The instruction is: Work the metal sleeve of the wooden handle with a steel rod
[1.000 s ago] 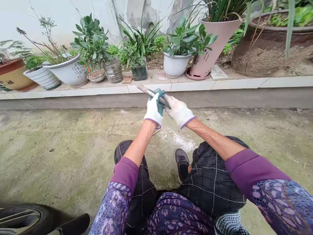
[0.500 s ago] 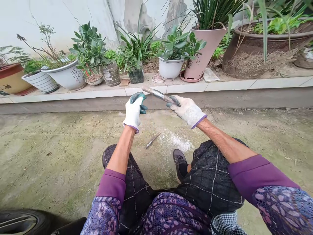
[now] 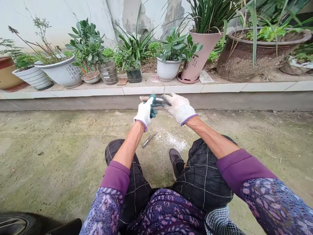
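Note:
Both my hands wear white gloves with green palms and meet in front of my knees. My left hand (image 3: 145, 111) is closed around the left part of a slim silvery fish (image 3: 158, 100). My right hand (image 3: 178, 107) grips the fish's right end. The fish lies nearly level between them, its tip sticking out left of my left glove. Below my hands, a thin strip (image 3: 149, 139) lies on the concrete beside a white patch of scales (image 3: 174, 141).
A raised ledge (image 3: 186, 87) runs across the back with several potted plants, among them a white pot (image 3: 166, 69) and a tall pink pot (image 3: 198, 62). My dark shoe (image 3: 176, 160) rests on the concrete. A dark tyre-like object (image 3: 22, 224) sits at bottom left.
Half a second ago my left hand was off the fish and apart from it. It has now moved right and closed on the fish again, which has tilted closer to level.

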`<state>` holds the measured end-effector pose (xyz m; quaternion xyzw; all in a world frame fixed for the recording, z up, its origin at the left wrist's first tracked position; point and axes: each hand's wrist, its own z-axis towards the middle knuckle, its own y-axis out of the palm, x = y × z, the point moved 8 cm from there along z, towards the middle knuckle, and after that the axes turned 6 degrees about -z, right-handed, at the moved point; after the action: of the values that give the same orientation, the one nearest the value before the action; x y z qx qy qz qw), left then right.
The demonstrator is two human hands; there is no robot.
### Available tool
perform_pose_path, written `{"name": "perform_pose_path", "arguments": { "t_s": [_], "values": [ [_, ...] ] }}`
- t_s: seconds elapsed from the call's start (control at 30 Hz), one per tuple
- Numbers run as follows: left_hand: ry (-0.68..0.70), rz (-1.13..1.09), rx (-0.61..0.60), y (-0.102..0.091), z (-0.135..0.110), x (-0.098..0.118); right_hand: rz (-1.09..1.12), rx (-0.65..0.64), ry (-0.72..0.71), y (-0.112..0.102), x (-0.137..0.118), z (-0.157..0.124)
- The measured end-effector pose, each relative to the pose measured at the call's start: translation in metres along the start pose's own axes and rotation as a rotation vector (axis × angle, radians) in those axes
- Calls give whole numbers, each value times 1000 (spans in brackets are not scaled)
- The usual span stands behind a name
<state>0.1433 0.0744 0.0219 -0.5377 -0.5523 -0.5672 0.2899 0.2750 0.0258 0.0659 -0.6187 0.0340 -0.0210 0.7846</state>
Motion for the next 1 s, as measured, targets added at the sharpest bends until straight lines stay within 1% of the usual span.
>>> {"name": "perform_pose_path", "arguments": {
  "t_s": [0.07, 0.13, 0.27, 0.4, 0.5, 0.63, 0.77, 0.83, 0.93, 0.97, 1.0],
  "values": [
    [26, 5, -51, 4, -3, 4, -16, 34, 30, -5, 1, 3],
    [54, 18, -74, 3, -5, 7, -2, 57, 54, -7, 2, 4],
    [112, 27, -67, -4, -6, 12, 47, 45, 42, -2, -3, 1],
    [158, 61, -57, -4, -7, 15, 96, 13, 15, 1, -8, -1],
    [162, 97, -66, -2, -9, 14, 107, -2, 0, -1, -4, -2],
    [219, 105, -70, -5, -15, 12, 92, -9, -7, -2, 2, -5],
    [240, 115, -64, -9, -21, 5, 67, -76, -17, 8, 3, -7],
    [238, 120, -70, -12, -23, 2, 73, -88, -29, 12, 1, -6],
    [223, 130, -71, -22, -23, -2, 169, -91, -45, 13, -2, -4],
    [207, 121, -78, -26, -23, -4, 245, -118, -54, 14, -4, -4],
    [183, 102, -95, -30, -22, -7, 350, -174, -57, 16, -5, -6]
  ]
}}
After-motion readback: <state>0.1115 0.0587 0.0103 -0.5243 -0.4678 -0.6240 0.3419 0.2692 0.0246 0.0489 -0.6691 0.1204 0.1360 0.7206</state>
